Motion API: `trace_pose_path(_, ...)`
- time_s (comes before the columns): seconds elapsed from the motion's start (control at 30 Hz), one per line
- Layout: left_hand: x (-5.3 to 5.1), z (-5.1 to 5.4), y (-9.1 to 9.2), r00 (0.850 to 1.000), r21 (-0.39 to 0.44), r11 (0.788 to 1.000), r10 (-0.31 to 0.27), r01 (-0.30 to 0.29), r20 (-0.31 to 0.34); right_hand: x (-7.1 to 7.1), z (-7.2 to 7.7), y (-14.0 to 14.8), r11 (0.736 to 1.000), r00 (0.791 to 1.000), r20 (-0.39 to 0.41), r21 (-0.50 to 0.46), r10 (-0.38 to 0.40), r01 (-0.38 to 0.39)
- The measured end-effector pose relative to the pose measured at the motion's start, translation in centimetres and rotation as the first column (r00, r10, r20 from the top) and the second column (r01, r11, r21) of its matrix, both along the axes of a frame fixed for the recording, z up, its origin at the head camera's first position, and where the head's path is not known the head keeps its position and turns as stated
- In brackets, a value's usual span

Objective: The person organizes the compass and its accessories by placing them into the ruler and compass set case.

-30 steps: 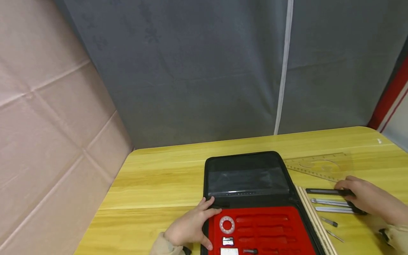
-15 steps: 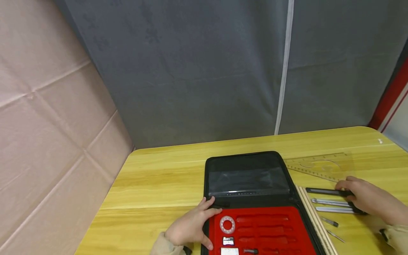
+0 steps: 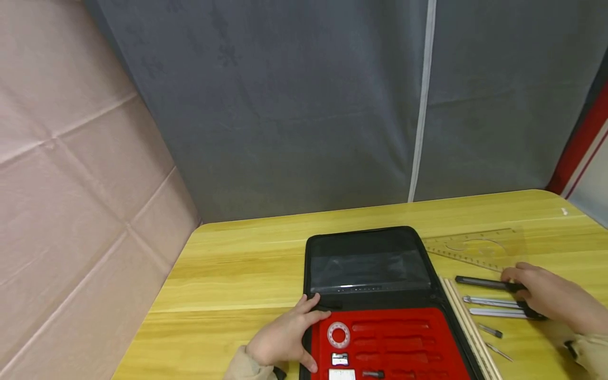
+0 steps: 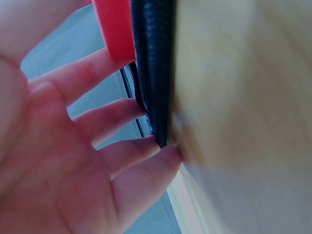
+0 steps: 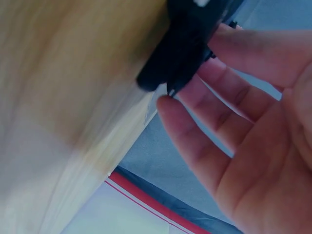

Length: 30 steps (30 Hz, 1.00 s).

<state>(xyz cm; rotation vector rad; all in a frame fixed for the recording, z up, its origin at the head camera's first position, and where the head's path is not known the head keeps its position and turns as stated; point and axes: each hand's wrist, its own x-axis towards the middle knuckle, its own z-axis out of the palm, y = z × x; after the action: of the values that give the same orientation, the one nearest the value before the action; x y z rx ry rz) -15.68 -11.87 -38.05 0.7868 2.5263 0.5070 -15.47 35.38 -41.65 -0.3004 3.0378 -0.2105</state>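
An unfolded black zip case lies on the table, with a red moulded tray in its near half. My left hand rests on the case's left edge, fingers spread; the left wrist view shows fingertips touching the black rim. At the right, my right hand pinches a slim black bar-shaped tool, its far part hidden by the fingers. In the right wrist view, thumb and fingers meet around the black piece; its kind is unclear. Beside this hand lies a silver-legged compass.
In the tray sit a white ring, a sharpener, a white block and a small dark cylinder. Wooden pencils line the case's right edge. A clear set square lies behind; small metal parts lie nearer.
The left end of the black tool has swung slightly away from the compass, so the tool now slants. My left hand stays put on the case.
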Motion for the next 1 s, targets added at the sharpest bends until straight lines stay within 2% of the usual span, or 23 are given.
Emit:
trace_pose_path(0.13, 0.0, -0.1, 0.0, 1.000, 0.001, 1.000, 0.004, -0.004, 0.006, 0.0, 0.1, 0.0, 1.000, 1.000, -0.014, 0.002, -0.002, 0.002)
trace_pose_path(0.27, 0.0, -0.1, 0.0, 1.000, 0.000, 1.000, 0.002, -0.002, 0.002, 0.3, 0.6, -0.7, 1.000, 0.995, -0.091, 0.010, 0.029, -0.028)
trace_pose_path(0.43, 0.0, 0.0, 0.0, 1.000, -0.001, 1.000, 0.004, -0.004, 0.001, 0.9, 1.8, -2.2, 0.998, 0.984, -0.165, 0.013, 0.068, -0.067)
trace_pose_path(0.7, 0.0, 0.0, 0.0, 1.000, 0.001, 1.000, 0.012, -0.012, 0.013, 1.7, 3.8, -5.2, 0.990, 0.967, -0.210, 0.028, 0.144, -0.142)
trace_pose_path(0.9, 0.0, 0.0, 0.0, 1.000, -0.002, 1.000, 0.021, -0.021, 0.019, 2.4, 4.6, -7.1, 0.968, 0.915, -0.319, 0.034, 0.248, -0.250)
trace_pose_path(0.93, 0.0, 0.0, 0.0, 1.000, -0.003, 1.000, 0.022, -0.022, 0.020, 2.5, 4.6, -7.4, 0.962, 0.903, -0.338, 0.031, 0.264, -0.270)
trace_pose_path(1.0, 0.0, 0.0, 0.0, 1.000, -0.006, 1.000, 0.022, -0.022, 0.016, 2.5, 4.7, -7.7, 0.944, 0.866, -0.391, 0.017, 0.311, -0.331)
